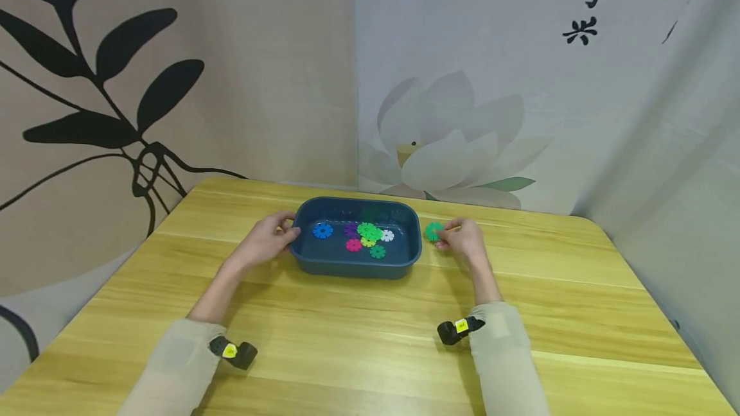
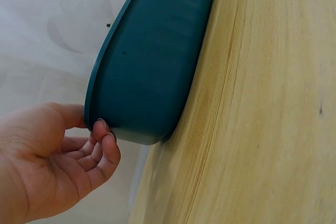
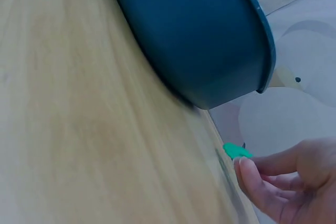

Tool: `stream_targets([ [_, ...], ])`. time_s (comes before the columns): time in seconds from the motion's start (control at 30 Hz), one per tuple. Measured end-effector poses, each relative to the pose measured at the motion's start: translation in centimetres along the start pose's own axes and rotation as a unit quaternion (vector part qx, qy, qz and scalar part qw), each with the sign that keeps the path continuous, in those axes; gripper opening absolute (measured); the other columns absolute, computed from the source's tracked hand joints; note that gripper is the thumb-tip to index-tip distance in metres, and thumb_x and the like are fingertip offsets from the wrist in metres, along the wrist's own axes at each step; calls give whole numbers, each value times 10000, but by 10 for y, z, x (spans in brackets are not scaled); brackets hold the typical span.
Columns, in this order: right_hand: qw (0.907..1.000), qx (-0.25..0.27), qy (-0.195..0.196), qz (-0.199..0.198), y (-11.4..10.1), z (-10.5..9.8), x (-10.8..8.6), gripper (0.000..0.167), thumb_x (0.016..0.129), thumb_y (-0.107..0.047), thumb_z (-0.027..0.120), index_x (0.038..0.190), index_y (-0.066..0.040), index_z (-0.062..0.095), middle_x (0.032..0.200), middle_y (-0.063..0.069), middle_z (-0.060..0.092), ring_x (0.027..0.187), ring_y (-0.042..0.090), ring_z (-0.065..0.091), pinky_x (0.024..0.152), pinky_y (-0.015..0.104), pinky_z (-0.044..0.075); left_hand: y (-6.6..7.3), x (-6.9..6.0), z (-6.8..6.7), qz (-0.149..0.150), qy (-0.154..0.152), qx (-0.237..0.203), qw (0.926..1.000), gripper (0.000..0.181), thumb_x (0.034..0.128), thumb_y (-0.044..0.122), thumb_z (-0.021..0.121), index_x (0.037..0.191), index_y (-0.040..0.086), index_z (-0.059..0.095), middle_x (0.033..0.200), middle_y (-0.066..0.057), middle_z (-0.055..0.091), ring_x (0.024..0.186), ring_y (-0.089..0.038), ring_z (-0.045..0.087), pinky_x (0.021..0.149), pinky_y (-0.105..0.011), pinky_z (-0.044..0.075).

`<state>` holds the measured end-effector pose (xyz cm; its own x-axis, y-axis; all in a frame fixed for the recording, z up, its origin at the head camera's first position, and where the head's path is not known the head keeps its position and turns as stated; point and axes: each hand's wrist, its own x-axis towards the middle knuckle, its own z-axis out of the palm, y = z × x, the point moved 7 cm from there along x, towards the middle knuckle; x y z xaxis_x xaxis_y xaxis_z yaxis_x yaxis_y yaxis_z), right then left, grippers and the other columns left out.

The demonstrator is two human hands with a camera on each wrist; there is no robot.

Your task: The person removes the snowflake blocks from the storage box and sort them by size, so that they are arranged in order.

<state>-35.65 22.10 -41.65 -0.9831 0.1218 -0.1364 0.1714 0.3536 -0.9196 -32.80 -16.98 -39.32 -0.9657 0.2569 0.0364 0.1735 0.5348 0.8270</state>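
A dark blue basin (image 1: pixel 352 269) stands on the table, with several flower-shaped discs lying inside, among them a blue disc (image 1: pixel 322 230), a pink disc (image 1: pixel 353 245) and a white disc (image 1: pixel 387 235). My left hand (image 1: pixel 267 238) grips the basin's left rim, thumb and fingertips pinching it, as the left wrist view shows on the basin wall (image 2: pixel 152 61). Just right of the basin, my right hand (image 1: pixel 462 240) pinches a green disc (image 1: pixel 433 231) between thumb and fingers. In the right wrist view the green disc (image 3: pixel 236 150) is apart from the basin wall (image 3: pixel 199 40).
The wooden table (image 1: pixel 324 345) reaches back to a curtain (image 1: pixel 289 82) printed with leaves and a lotus. Another stretch of pale curtain (image 1: pixel 665 146) hangs along the right side.
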Motion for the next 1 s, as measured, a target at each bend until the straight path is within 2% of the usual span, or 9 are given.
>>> stream_targets([
  [0.2, 9998, -87, -42, 168, 7, 5, 2, 230, 953, 49, 635, 1151, 139, 559, 804, 191, 655, 566, 114, 669, 591, 225, 569, 0, -2, 0, 3, 12, 7, 10000, 461, 1048, 86, 532, 1448, -108, 409, 927, -123, 543, 719, -321, 591, 550, -255, 443],
  [0.33, 9993, -344, -16, 117, 8, 6, 3, 225, 945, 34, 657, 1137, 125, 586, 776, 179, 676, 554, 104, 659, 571, 211, 557, 1, -2, 0, 25, 29, 50, 10000, 454, 1046, 79, 533, 1442, -110, 416, 916, -119, 541, 712, -334, 592, 545, -254, 437],
  [0.63, 9995, -312, 92, -27, 8, 4, 0, 192, 918, 65, 656, 1081, 143, 591, 710, 145, 658, 530, 95, 606, 528, 198, 523, 4, 0, 6, 41, -47, 72, 10000, 461, 1043, 89, 540, 1441, -109, 416, 926, -118, 531, 735, -339, 609, 565, -253, 456],
  [0.87, 9992, -367, 128, -54, 7, 0, -2, 253, 931, 26, 627, 1158, 126, 577, 727, 151, 663, 560, 123, 606, 560, 230, 526, 3, 0, 7, -11, -10, 110, 9999, 455, 1043, 89, 542, 1440, -99, 422, 935, -126, 535, 742, -346, 612, 565, -262, 460],
  [1.0, 9988, -458, 173, -102, 3, -1, -3, 273, 955, -33, 620, 1196, 89, 584, 768, 157, 661, 595, 152, 601, 599, 264, 508, 2, 0, 7, -21, 11, 96, 10000, 459, 1043, 93, 547, 1440, -101, 423, 933, -122, 533, 752, -341, 619, 604, -310, 505],
])
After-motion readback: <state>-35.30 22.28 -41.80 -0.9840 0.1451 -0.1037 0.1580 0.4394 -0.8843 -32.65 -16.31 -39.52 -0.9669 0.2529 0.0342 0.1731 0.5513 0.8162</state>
